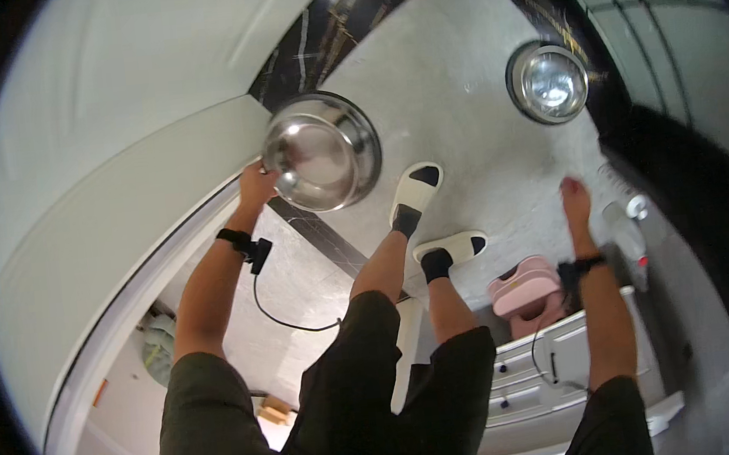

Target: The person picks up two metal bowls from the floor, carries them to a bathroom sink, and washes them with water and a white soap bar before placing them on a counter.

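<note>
My left hand (256, 186) is closed on the near-left rim of a large, shiny stainless-steel bowl (313, 153). The bowl has a dark outer band, and its open top faces up toward me; the inside shows only reflections. My left fingers are partly hidden at the rim. Off to the right, my right hand (575, 199) hangs in the air, apart from the things around it. Its fingers are foreshortened and blurred. Farther off, a second steel bowl (548, 83) sits on the floor near the dark edging at the right.
A white door panel (157, 173) stands along my left. My feet, in cream slippers (418, 189), are on the grey floor (427, 55). Close by on the right are a pink plastic step stool (524, 287), a white drawer cabinet (535, 356) and a white bottle (627, 237).
</note>
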A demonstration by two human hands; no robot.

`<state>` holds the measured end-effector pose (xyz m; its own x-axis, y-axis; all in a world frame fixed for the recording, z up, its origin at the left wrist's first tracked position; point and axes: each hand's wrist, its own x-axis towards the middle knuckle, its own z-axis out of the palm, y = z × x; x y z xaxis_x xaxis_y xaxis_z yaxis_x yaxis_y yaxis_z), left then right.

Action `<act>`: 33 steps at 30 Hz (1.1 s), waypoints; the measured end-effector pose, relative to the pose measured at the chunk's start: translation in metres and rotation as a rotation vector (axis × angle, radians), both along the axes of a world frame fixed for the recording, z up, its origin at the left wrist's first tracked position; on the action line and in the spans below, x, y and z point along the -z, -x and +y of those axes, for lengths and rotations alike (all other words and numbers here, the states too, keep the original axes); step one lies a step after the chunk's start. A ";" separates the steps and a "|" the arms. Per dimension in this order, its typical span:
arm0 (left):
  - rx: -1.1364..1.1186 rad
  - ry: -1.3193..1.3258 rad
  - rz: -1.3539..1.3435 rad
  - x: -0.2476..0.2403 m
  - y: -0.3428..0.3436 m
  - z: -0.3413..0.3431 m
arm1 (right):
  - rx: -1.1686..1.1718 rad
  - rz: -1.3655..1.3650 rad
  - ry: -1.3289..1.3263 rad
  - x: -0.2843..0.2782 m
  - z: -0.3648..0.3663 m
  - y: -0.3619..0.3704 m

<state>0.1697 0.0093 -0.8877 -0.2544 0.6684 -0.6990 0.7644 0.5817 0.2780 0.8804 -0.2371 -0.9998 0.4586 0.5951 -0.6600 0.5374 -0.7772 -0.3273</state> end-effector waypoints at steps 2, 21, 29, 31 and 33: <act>-0.012 0.061 -0.066 -0.031 0.001 0.002 | -0.078 0.072 0.088 -0.086 -0.026 0.035; -0.260 -0.040 -0.060 -0.349 0.108 -0.005 | -0.582 0.424 0.061 -0.500 0.341 0.525; -0.606 -0.114 -0.064 -0.422 0.068 -0.161 | -0.930 0.352 0.138 -0.476 0.276 0.510; -0.774 -0.206 -0.045 -0.432 0.090 -0.198 | -0.837 0.516 0.193 -0.474 0.277 0.539; -0.926 -0.298 -0.034 -0.430 0.120 -0.241 | -0.905 0.592 0.179 -0.481 0.277 0.576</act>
<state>0.0495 -0.2320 -0.4572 -0.7512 0.3644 -0.5504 0.0286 0.8510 0.5244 0.3041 0.0400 -0.5192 -0.5184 0.4254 -0.7418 0.7278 -0.2361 -0.6439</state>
